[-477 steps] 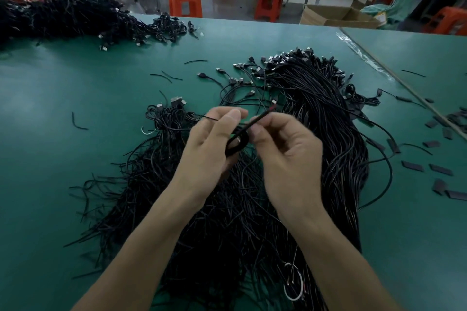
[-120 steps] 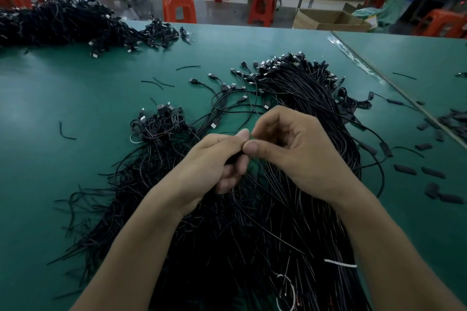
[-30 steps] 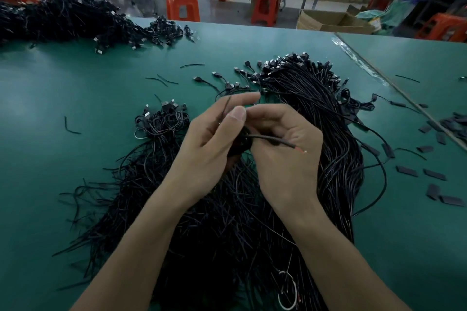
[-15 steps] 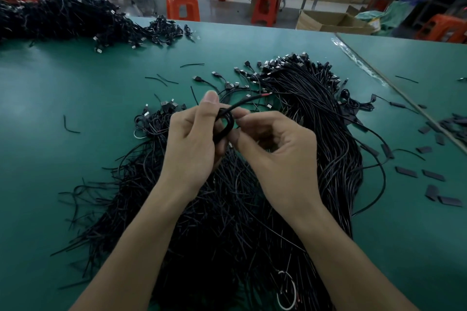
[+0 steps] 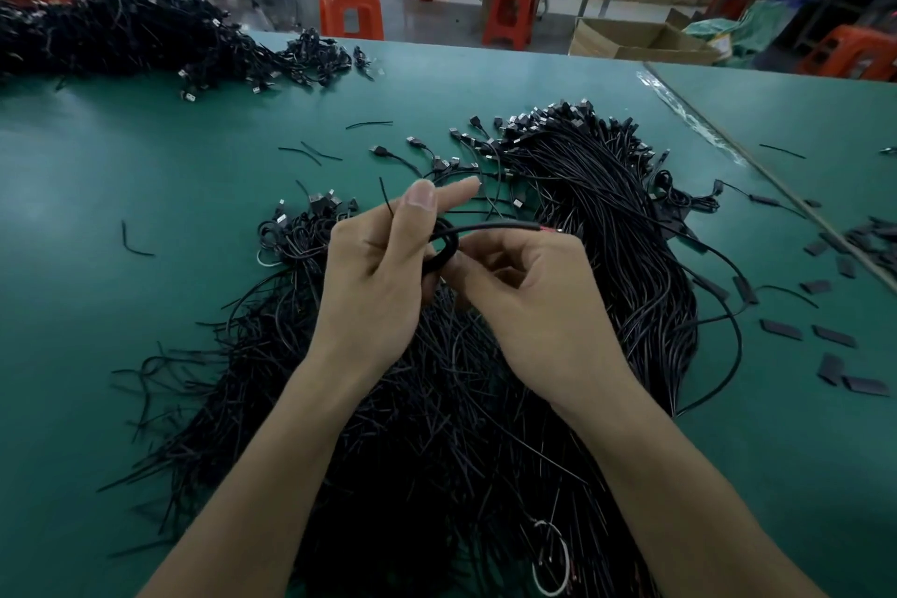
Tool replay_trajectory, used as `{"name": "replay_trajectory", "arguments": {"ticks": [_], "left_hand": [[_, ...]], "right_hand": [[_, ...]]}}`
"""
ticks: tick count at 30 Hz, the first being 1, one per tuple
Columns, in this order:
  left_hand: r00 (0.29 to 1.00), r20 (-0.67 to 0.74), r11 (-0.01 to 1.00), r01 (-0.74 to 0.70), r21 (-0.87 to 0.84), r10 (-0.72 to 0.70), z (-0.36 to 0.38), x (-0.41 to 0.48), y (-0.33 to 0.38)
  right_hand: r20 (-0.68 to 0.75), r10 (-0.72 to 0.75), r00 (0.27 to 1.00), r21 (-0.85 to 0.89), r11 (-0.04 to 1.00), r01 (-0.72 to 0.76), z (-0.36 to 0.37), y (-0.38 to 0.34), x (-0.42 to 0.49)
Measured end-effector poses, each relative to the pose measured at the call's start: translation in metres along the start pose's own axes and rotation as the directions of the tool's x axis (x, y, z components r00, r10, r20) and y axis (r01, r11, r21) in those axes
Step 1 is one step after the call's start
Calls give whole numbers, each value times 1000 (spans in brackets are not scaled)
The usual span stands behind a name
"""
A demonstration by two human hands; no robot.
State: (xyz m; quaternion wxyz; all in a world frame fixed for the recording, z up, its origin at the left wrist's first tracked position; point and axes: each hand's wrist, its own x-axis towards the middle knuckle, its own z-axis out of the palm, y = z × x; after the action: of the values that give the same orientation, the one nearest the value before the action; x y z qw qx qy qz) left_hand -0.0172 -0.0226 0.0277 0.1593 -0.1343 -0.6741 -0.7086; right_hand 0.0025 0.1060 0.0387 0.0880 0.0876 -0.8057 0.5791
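— Where's the coiled cable (image 5: 444, 248)?
— Held up between both hands, above the heap of black cables (image 5: 606, 219) on the green bench (image 5: 145, 189).
— And the fingers?
— The left hand (image 5: 373, 287) grips the small coil, thumb and forefinger sticking up. The right hand (image 5: 534, 306) pinches the coil's near edge with curled fingers. The cable's loose end (image 5: 514, 225), red-tipped, points right.

- No writing, label, brand, number or sign can be read anywhere.
- The coiled cable (image 5: 449, 250) near centre shows only a plain black jacket.
- The cardboard box (image 5: 631, 45) at 1 o'clock is too blurred to tell any print.
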Motion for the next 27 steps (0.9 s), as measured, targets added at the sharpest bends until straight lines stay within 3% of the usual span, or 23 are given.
{"name": "replay_trajectory", "arguments": {"ticks": [3, 6, 16, 19, 23, 25, 27], "left_hand": [[1000, -6, 997, 6, -80, -7, 4, -1, -2], [997, -9, 981, 79, -177, -82, 8, -1, -4], [960, -51, 942, 260, -213, -277, 4, 2, -9], [905, 37, 890, 424, -168, -424, 4, 2, -10], [767, 322, 805, 593, -26, -555, -6, 1, -11], [693, 374, 749, 663, 7, -617, -9, 0, -13], [625, 405, 692, 721, 29, -668, -8, 1, -14]], "right_hand": [[-27, -176, 984, -166, 971, 169, 1, 0, 0], [-89, -370, 925, -354, 880, 318, 4, 2, -1], [33, -621, 783, -423, 701, 574, 3, 15, -4], [203, -710, 675, -547, 490, 679, -7, 15, 1], [417, -713, 564, -608, 243, 756, -20, 3, 9], [512, -659, 551, -551, 241, 799, -24, -2, 13], [541, -595, 595, -486, 357, 798, -26, -3, 17]]}}
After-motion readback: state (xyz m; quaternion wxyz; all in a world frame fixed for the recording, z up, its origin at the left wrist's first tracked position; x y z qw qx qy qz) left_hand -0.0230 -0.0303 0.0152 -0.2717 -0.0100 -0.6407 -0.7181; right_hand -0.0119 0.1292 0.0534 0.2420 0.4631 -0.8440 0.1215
